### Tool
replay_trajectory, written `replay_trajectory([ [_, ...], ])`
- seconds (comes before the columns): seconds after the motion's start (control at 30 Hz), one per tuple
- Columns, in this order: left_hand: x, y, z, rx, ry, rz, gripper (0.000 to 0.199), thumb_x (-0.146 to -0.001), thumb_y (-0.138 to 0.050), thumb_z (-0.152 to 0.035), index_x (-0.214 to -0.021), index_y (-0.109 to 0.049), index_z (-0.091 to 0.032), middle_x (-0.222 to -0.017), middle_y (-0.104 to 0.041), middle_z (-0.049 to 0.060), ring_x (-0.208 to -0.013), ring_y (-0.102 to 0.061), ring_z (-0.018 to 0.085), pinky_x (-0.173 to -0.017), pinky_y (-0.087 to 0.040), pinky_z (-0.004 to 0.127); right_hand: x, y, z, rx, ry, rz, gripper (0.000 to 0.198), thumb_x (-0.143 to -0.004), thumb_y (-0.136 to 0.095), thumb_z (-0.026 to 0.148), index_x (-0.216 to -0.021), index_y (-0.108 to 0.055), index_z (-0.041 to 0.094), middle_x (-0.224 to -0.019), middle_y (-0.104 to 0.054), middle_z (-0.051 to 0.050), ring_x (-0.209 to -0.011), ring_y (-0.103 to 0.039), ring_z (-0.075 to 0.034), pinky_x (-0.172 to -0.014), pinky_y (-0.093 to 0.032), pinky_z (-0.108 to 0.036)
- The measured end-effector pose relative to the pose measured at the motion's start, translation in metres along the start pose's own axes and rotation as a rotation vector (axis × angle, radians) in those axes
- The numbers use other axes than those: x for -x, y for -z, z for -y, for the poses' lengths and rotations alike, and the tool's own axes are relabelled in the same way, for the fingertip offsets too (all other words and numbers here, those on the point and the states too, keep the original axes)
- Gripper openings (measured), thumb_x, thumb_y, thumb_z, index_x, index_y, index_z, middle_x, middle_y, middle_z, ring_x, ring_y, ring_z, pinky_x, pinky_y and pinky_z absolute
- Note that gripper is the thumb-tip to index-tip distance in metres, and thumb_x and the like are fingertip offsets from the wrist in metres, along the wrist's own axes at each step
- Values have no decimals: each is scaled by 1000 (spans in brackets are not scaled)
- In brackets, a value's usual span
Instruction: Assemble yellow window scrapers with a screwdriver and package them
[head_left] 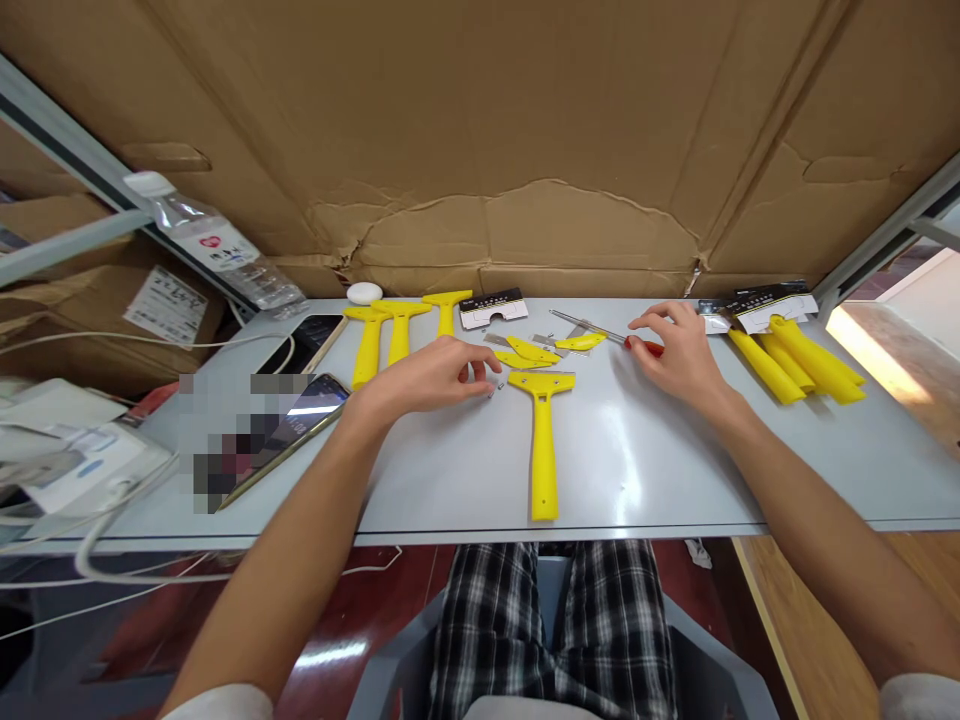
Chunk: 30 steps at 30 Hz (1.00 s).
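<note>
A yellow scraper [544,440] lies in front of me, its head away from me and its handle toward the table's front edge. My left hand [446,378] hovers left of its head, fingers loosely bent and apart, beside small metal screws [496,388]. My right hand [675,350] has its thumb and fingers around the red handle of a screwdriver [592,326], whose shaft points to the back left. Between the hands lie yellow blade covers [532,350] and thin metal blades [551,341]. Part of the screwdriver's handle is hidden by my right hand.
More yellow scrapers [401,330] lie at the left back, near a black-and-white card package [493,309]. Several yellow handles [795,360] lie at the right. Phones [292,430], a plastic bottle [217,245] and white cables are at the left. Cardboard [517,130] walls the back.
</note>
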<state>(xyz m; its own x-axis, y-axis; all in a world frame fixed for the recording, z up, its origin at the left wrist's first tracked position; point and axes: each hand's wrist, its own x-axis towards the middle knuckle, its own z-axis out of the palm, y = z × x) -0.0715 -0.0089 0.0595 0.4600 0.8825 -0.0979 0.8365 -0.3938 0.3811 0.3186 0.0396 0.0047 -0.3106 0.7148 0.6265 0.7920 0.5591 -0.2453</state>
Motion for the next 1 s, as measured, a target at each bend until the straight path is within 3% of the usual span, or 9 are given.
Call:
replay_trajectory([
  [0.13, 6, -3, -6, -27, 75, -112, 46, -102, -56, -50, -129, -79, -20, -97, -84, 8, -87, -76, 26, -82, -53, 37, 1, -2, 1, 4, 5, 11, 19, -103, -63, 30, -111, -79, 24, -116, -72, -12, -113, -63, -34, -98, -45, -52],
  [0.4, 11, -25, -7, -10, 100, -68, 38, -96, -63, -38, -127, -78, -22, -105, -85, 6, -89, -75, 25, -80, -50, 36, 0, -2, 3, -24, 27, 23, 19, -102, -63, 28, -110, -80, 23, -117, -74, -13, -113, -64, -34, -91, -42, -48],
  [0.6, 1, -26, -6, -69, 92, -101, 34, -94, -61, -31, -121, -80, -20, -95, -84, 7, -85, -75, 25, -78, -49, 35, 0, -2, 9, -57, 12, 66, 21, -102, -62, 26, -113, -79, 23, -120, -74, -14, -115, -63, -34, -91, -42, -48],
  [0.77, -20, -13, -34, 66, 6, -261, 35, -95, -67, -40, -122, -80, -21, -101, -85, 6, -83, -74, 21, -77, -53, 32, -1, -4, 10, -84, 2, 94, 21, -102, -61, 26, -113, -79, 23, -121, -74, -14, -118, -62, -35, -90, -42, -47],
  [0.87, -33, -5, -54, 149, -46, -277, 38, -94, -72, -46, -122, -81, -22, -108, -84, 6, -83, -74, 19, -76, -54, 31, -1, -5, 9, -87, -14, 121, 22, -102, -61, 25, -114, -80, 22, -122, -74, -15, -119, -62, -35, -91, -42, -47],
  [1.0, -28, -7, -69, 102, -3, -300, 35, -97, -68, -45, -119, -83, -21, -101, -84, 6, -79, -73, 20, -77, -53, 33, -1, -6, 9, -111, -15, 202, 25, -101, -59, 21, -115, -81, 20, -116, -75, -14, -115, -64, -34, -92, -42, -47],
])
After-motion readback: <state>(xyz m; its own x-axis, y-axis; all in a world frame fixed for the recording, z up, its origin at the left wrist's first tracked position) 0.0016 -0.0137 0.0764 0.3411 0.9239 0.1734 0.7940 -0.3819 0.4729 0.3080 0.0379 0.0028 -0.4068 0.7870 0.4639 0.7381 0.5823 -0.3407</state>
